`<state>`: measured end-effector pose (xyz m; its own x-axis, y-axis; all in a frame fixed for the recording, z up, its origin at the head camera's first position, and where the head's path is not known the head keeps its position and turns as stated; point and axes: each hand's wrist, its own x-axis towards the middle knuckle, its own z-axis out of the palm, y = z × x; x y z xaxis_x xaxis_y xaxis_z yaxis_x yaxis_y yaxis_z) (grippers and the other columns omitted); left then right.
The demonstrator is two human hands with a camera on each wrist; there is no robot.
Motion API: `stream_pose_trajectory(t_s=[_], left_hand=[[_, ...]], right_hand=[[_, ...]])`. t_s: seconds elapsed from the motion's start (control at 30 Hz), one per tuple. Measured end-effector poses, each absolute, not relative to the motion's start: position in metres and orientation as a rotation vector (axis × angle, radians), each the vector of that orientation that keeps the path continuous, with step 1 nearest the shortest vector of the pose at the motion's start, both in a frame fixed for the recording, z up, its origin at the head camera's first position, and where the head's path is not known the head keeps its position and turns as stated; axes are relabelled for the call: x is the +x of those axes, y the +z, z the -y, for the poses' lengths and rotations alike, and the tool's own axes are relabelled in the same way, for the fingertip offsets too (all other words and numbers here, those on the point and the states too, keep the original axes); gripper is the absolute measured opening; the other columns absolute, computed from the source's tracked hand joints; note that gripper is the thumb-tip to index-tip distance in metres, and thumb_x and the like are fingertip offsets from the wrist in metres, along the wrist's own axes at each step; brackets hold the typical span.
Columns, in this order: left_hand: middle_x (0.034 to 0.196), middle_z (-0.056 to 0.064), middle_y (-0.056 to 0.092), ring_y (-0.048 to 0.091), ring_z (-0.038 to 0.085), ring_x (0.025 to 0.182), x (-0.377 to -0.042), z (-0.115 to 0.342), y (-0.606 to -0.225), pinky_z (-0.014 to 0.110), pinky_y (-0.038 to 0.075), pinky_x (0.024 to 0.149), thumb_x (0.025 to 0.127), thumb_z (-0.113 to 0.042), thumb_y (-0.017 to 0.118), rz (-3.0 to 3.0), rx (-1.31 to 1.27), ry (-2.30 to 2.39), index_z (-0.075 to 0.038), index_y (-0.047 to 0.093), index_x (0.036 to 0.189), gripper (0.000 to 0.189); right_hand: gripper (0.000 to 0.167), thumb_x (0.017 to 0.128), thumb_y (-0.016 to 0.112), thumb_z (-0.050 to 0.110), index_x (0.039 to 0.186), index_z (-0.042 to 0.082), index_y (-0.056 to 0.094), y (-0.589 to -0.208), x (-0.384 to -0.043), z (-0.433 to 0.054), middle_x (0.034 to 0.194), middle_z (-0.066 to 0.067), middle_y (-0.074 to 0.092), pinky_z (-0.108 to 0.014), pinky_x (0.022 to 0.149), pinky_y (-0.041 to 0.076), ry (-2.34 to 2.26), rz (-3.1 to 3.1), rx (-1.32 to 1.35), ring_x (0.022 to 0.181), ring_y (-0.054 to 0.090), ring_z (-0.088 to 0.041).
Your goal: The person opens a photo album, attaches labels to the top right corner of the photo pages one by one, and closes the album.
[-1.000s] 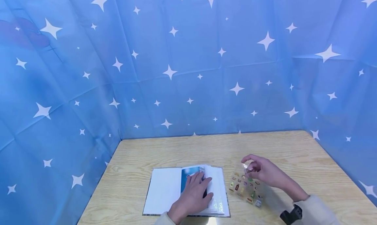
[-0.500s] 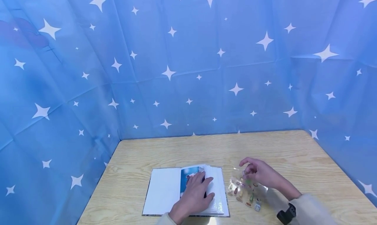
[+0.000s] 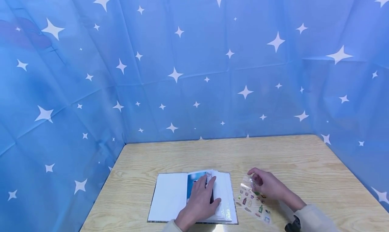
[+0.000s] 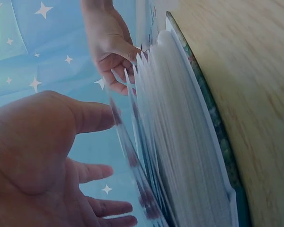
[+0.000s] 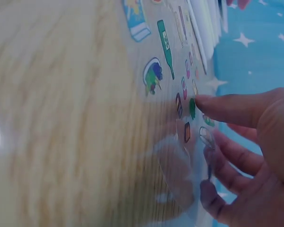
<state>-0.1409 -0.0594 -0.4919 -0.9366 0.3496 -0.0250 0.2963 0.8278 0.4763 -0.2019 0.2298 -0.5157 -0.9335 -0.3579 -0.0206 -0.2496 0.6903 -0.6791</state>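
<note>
An open photo album lies on the table. My left hand rests on its right-hand page with straight, slightly spread fingers, partly covering a blue picture. In the left wrist view, the left hand stands over the album's plastic sleeves. To the right of the album is a clear sticker sheet printed with small food and bottle pictures. My right hand pinches the sheet's far part. In the right wrist view, the thumb of the right hand meets a green sticker, and fingers curl by the sheet's edge.
The wooden table extends behind and on both sides of the album. A blue curtain with white stars hangs beyond the table's far and side edges. A dark device sits at the right wrist.
My right hand has come lower and slightly nearer with the sticker sheet, which now looks flatter. My left hand stays on the album, its fingers shifting only slightly.
</note>
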Motion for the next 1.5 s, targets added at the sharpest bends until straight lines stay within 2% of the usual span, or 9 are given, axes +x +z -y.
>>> stream_pose_trajectory(t_s=[0.13,0.3,0.47,0.6,0.93,1.2,1.5], left_hand=[[0.158,0.020,0.028,0.023,0.036,0.148,-0.140,0.059,-0.491,0.058,0.019,0.119,0.093,-0.039,0.065,-2.881,0.485,0.763,-0.012,0.031,0.155,0.076],[0.158,0.021,0.028,0.023,0.036,0.148,-0.139,0.059,-0.489,0.057,0.019,0.119,0.092,-0.040,0.066,-2.872,0.456,0.773,-0.012,0.028,0.156,0.080],[0.157,0.021,0.029,0.023,0.037,0.148,-0.139,0.060,-0.489,0.059,0.019,0.118,0.091,-0.042,0.068,-2.871,0.455,0.770,-0.013,0.028,0.156,0.082],[0.157,0.021,0.030,0.024,0.037,0.148,-0.140,0.060,-0.490,0.060,0.020,0.118,0.090,-0.043,0.067,-2.883,0.473,0.749,-0.013,0.027,0.156,0.083],[0.156,0.025,0.029,0.024,0.038,0.148,-0.138,0.060,-0.491,0.060,0.019,0.118,0.090,-0.041,0.067,-2.920,0.510,0.745,-0.010,0.026,0.157,0.084],[0.156,0.026,0.030,0.025,0.039,0.147,-0.136,0.060,-0.492,0.060,0.020,0.118,0.091,-0.038,0.067,-2.928,0.510,0.751,-0.009,0.027,0.156,0.082],[0.156,0.024,0.031,0.027,0.039,0.146,-0.137,0.060,-0.492,0.059,0.021,0.117,0.091,-0.037,0.067,-2.905,0.483,0.768,-0.011,0.024,0.157,0.083]], right_hand=[[0.050,0.075,0.082,0.004,0.120,0.008,0.061,-0.513,-0.199,-0.224,0.104,-0.002,0.063,-0.035,0.079,0.052,-1.022,-2.824,-0.513,0.093,0.058,-0.018],[0.040,0.085,0.076,0.011,0.122,0.005,0.061,-0.507,-0.195,-0.208,0.117,-0.007,0.063,-0.047,0.088,0.053,-1.095,-2.811,-0.600,0.106,0.059,-0.028],[0.036,0.094,0.067,0.017,0.127,0.004,0.059,-0.506,-0.193,-0.185,0.126,-0.011,0.061,-0.052,0.093,0.052,-1.200,-2.711,-0.690,0.116,0.058,-0.035],[0.038,0.097,0.065,0.019,0.131,0.005,0.058,-0.507,-0.193,-0.168,0.132,-0.013,0.060,-0.054,0.100,0.047,-1.209,-2.687,-0.740,0.124,0.055,-0.037],[0.045,0.096,0.065,0.024,0.134,0.001,0.056,-0.516,-0.191,-0.139,0.141,-0.025,0.052,-0.057,0.107,0.040,-1.171,-2.712,-0.830,0.131,0.049,-0.043],[0.053,0.094,0.067,0.034,0.134,0.001,0.056,-0.515,-0.191,-0.128,0.140,-0.025,0.053,-0.062,0.108,0.036,-1.134,-2.746,-0.783,0.131,0.048,-0.045],[0.054,0.086,0.077,0.028,0.131,0.006,0.059,-0.518,-0.188,-0.121,0.142,-0.023,0.051,-0.060,0.107,0.038,-1.066,-2.798,-0.656,0.130,0.048,-0.044]])
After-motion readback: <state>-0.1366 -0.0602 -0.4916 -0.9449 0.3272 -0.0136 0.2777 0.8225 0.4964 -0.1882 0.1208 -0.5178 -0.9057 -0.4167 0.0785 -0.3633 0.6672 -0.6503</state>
